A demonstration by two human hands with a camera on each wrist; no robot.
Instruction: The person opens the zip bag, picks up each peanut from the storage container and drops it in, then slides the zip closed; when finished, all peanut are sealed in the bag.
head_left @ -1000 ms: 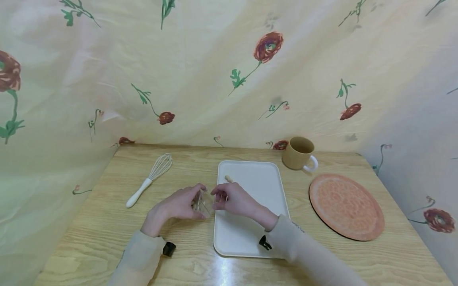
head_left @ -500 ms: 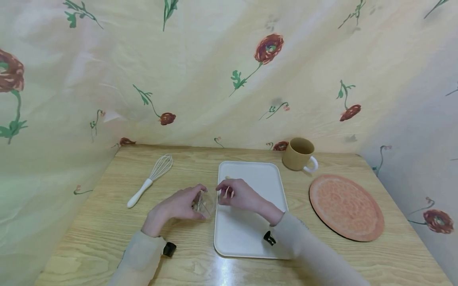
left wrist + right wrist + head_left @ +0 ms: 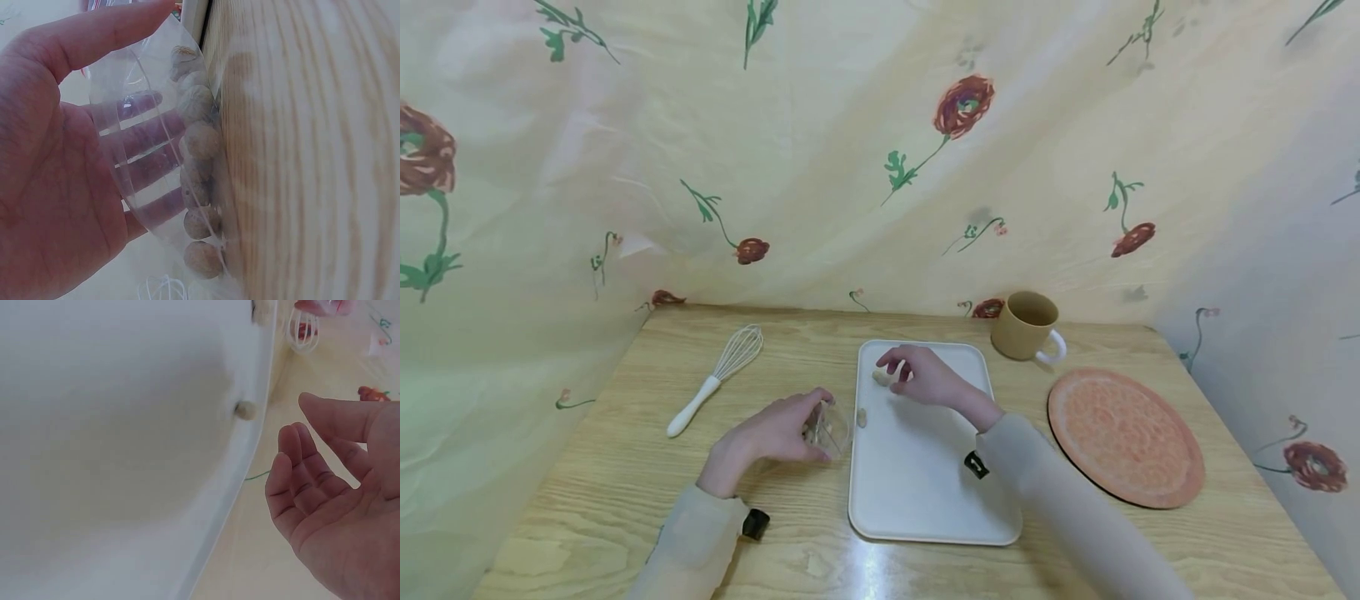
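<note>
My left hand [image 3: 777, 427] grips a clear plastic bag [image 3: 837, 433] beside the tray's left edge, thumb and fingers spread around it. Several round, beige, nut-like pieces [image 3: 201, 140] show through the plastic in the left wrist view, low in the bag near the tabletop. The white rectangular tray [image 3: 917, 483] bears two such pieces: one nut-like piece [image 3: 882, 377] near its far left corner, and another nut-like piece [image 3: 862, 417] by its left rim. Over the tray's far part, my right hand [image 3: 928, 379] has loosely bent fingers with nothing between them, fingertips close to the far piece.
A white-handled whisk [image 3: 717, 379] lies at the back left of the wooden table [image 3: 610, 492]. Behind the tray's right corner stands a tan mug [image 3: 1022, 325] with a white handle. An orange round mat [image 3: 1123, 437] is on the right. Flowered cloth [image 3: 820, 150] hangs behind.
My right hand has moved from beside the bag to the far part of the tray, its fingers now empty. A second nut-like piece now shows by the left rim. The left hand stays put.
</note>
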